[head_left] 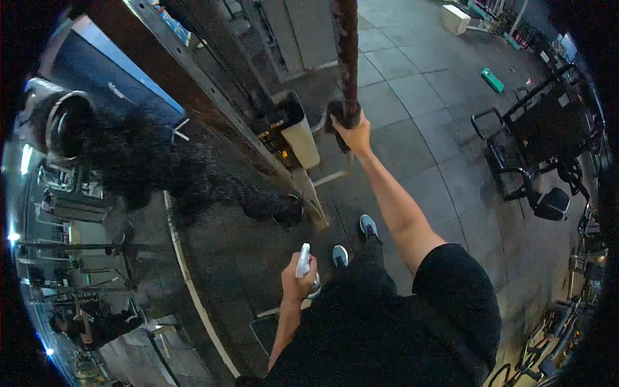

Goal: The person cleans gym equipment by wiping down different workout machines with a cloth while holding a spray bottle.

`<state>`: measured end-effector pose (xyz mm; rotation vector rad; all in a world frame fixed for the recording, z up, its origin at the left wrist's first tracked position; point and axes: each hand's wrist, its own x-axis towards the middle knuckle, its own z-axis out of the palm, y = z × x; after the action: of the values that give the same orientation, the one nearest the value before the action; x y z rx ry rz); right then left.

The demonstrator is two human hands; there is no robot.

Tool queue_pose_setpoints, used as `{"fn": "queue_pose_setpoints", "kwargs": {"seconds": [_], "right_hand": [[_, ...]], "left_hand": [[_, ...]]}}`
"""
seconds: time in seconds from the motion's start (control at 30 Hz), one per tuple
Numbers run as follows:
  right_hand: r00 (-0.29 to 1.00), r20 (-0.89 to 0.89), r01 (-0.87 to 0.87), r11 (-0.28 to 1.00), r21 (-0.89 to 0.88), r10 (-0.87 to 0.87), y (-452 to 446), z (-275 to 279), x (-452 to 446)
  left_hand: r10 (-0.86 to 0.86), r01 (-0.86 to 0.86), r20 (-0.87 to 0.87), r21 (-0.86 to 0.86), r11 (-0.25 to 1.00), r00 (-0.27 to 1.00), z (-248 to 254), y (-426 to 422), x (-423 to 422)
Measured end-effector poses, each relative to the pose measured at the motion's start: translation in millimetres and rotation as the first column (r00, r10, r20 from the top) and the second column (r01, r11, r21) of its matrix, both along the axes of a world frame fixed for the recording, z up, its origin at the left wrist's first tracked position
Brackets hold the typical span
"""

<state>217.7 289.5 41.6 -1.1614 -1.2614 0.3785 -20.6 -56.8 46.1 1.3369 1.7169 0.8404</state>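
Showing at far left of the metal upright (200,97): one person (97,326), dark clothing, small and dim. Nearer the upright, same side: one black mass (151,158), blurred, identity not legible. One pale strip (193,280), narrow, running along the floor (412,142) to the left of the upright.

Left hand (298,277), one: on the wearer's side of the upright's foot, fingers curled round a spray bottle (304,259). Bottle: white trigger head uppermost, body mostly hidden by the hand and the dark shirt (419,322).

Box-shaped housing (301,145), one: pale and black, yellow markings, just beside the upright on its right. Shoes (368,226), two: grey-blue, pale soles, on the floor right of the upright's foot.

Right hand (356,134), one: right of the upright, arm extended, closed round a dark grip piece (336,116) at the lower end of a bar (347,51). Bar: brownish, worn surface. Whether the grip piece is cloth or a fixed handle cannot be told.

White block (455,19), one: well to the right of the upright. Green article (492,80), one: farther right, on the floor. Black exercise machine (535,135), one: farthest right of the upright, padded, with looped handles.
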Motion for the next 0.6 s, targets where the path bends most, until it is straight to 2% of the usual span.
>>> {"fn": "queue_pose_setpoints", "kwargs": {"seconds": [0.07, 0.1, 0.17, 0.2, 0.23, 0.27, 0.3, 0.33, 0.37, 0.43, 0.47, 0.5, 0.53, 0.57, 0.6], "right_hand": [[0.99, -0.125, -0.066, 0.998, -0.009, 0.064, 1, -5, -2], [0.991, -0.117, -0.07, 0.997, 0.009, 0.071, -4, -3, -1], [0.995, -0.095, -0.027, 0.992, -0.123, 0.016, -4, 16, -3], [0.996, -0.091, -0.026, 0.997, -0.072, 0.019, 1, 34, -6], [0.996, -0.077, -0.041, 0.996, 0.079, 0.047, 4, 62, -9], [0.996, -0.051, -0.057, 0.975, 0.214, 0.069, 4, 94, -7], [1.0, 0.022, -0.027, 0.943, 0.331, 0.021, -3, 150, -9], [0.998, 0.053, -0.039, 0.947, 0.319, 0.023, -7, 192, -8], [0.996, 0.085, -0.051, 0.948, 0.314, 0.026, -6, 233, -6], [0.995, 0.099, -0.054, 0.9, 0.433, 0.012, -11, 322, -10], [0.989, 0.131, -0.01, 0.867, 0.497, -0.063, -8, 369, -13], [0.978, 0.154, 0.032, 0.831, 0.555, -0.14, -9, 413, -13], [0.965, 0.207, 0.002, 0.795, 0.607, -0.16, -12, 462, -14], [0.921, 0.334, -0.02, 0.83, 0.558, -0.202, -6, 510, -6], [0.954, 0.288, -0.058, 0.894, 0.444, -0.081, -26, 563, -15]], "left_hand": [[-0.004, 0.003, -0.025, -0.013, 1.0, 1.0, 3, 1, 5], [-0.009, 0.009, -0.026, 0.03, 1.0, 1.0, 5, 1, 7], [-0.031, 0.036, -0.045, 0.129, 0.991, 0.998, 0, 0, 8], [-0.051, 0.066, -0.075, 0.208, 0.976, 0.996, -5, 3, 6], [-0.007, 0.023, -0.1, 0.16, 0.987, 0.995, -3, 6, 6], [-0.009, 0.027, -0.091, 0.203, 0.979, 0.996, 6, 15, 12], [0.026, -0.023, -0.019, 0.136, 0.99, 0.999, 16, 15, 16], [0.06, -0.062, 0.045, 0.058, 0.996, 0.997, 21, 14, 17], [0.072, -0.073, 0.029, 0.06, 0.995, 0.997, 20, 19, 17], [0.067, -0.071, 0.046, 0.09, 0.993, 0.997, 7, 26, 13], [0.075, -0.081, 0.061, 0.1, 0.992, 0.995, 0, 33, 11], [0.064, -0.07, 0.035, 0.232, 0.97, 0.997, -9, 33, 10], [0.057, -0.067, 0.044, 0.264, 0.962, 0.997, -13, 39, 10], [0.069, -0.073, 0.023, 0.303, 0.95, 0.997, -16, 45, 9], [0.085, -0.08, 0.0, 0.335, 0.939, 0.996, -23, 46, 7]]}}
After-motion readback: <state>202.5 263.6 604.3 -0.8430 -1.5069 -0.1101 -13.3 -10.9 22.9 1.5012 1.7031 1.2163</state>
